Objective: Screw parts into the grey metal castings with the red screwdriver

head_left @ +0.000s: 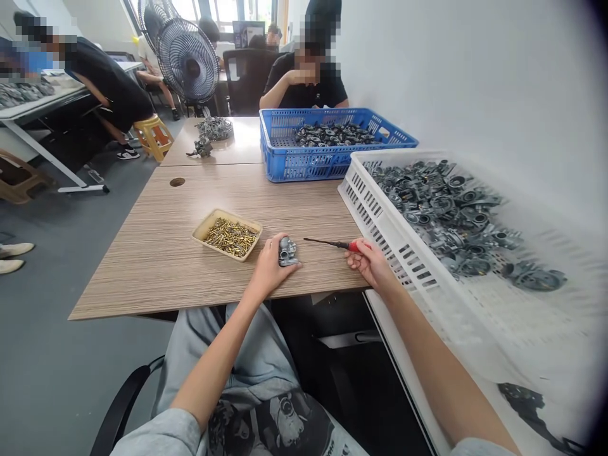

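On the wooden table, my left hand (272, 267) is closed around a small grey metal carburetor body (287, 251). My right hand (373, 263) grips the red handle of a screwdriver (332, 243), whose dark shaft points left toward the metal part without touching it. Just left of my left hand stands a cream tray (199, 235) full of brass-coloured screws or jets (230, 237), too small to tell which.
A white crate (380, 218) of similar metal parts stands at the right, and a blue crate (308, 166) holds more behind it. Loose parts (202, 147) lie at the table's far left. A person (308, 82) sits opposite; a fan (187, 60) stands beyond the table.
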{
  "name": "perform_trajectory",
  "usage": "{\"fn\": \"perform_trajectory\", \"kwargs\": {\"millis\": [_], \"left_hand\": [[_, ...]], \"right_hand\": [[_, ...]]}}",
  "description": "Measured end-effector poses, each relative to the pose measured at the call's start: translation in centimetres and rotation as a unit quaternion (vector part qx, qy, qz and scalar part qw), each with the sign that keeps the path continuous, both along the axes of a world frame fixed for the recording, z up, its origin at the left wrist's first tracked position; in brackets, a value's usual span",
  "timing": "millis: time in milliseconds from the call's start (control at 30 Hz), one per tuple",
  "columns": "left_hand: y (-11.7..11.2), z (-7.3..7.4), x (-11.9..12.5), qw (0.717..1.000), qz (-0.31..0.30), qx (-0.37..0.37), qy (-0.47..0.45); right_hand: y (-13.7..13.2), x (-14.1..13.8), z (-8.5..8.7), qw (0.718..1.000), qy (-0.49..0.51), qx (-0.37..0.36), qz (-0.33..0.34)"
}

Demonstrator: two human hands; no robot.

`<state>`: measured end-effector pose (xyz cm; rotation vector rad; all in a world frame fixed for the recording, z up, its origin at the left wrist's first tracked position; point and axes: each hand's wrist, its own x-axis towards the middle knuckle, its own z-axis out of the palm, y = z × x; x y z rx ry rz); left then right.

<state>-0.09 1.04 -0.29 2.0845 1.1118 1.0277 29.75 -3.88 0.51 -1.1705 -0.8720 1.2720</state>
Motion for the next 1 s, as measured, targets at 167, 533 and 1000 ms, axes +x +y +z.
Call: {"fn": "perform_trajectory", "kwargs": {"millis": [167, 533, 1000], "left_hand": [[-0.01, 0.03, -0.03, 1.000, 0.005, -0.003, -0.012], [-0.05, -0.26, -0.05, 1.000, 0.001, 0.008, 0.009], [-0.59, 0.18, 0.09, 0.999, 0.045, -0.016, -0.008]], "right_hand": [[-0.17, 0.08, -0.06, 0.999, -0.012, 0.007, 0.036], [-0.36, -0.30, 0.10, 0.997, -0.039, 0.010, 0.069], [-0.41, -0.31, -0.01, 0.996, -0.052, 0.006, 0.070]]}}
